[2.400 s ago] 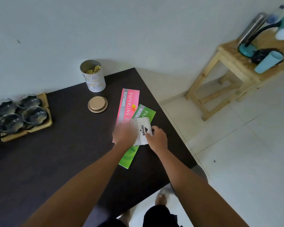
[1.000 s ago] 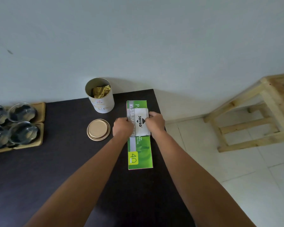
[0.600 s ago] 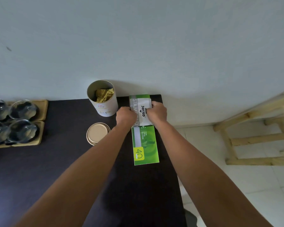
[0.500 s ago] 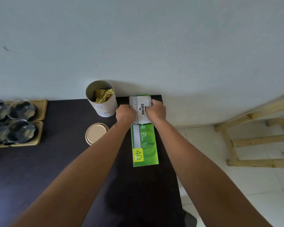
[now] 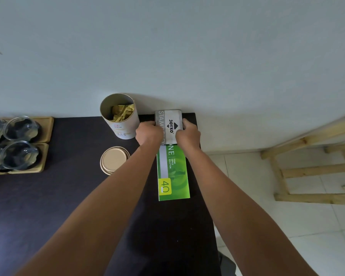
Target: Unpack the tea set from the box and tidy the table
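Observation:
A grey stamp pad box (image 5: 171, 124) marked JOYKO lies on top of a green receipt book (image 5: 173, 173) at the far right corner of the dark table (image 5: 48, 206). My left hand (image 5: 148, 132) grips the box's left side and my right hand (image 5: 188, 134) grips its right side. The far end of the stack touches the wall. Several glass tea cups (image 5: 18, 144) sit on wooden trays (image 5: 45, 136) at the far left. The pink book is hidden under the green one.
An open round tin (image 5: 120, 116) with yellow paper inside stands just left of my left hand. Its gold lid (image 5: 114, 159) lies flat in front of it. A wooden stool (image 5: 315, 156) stands on the tiled floor to the right.
Both hands pushed the stamp pad box and the books from the table's middle to the far right corner against the wall. The books went from splayed to stacked.

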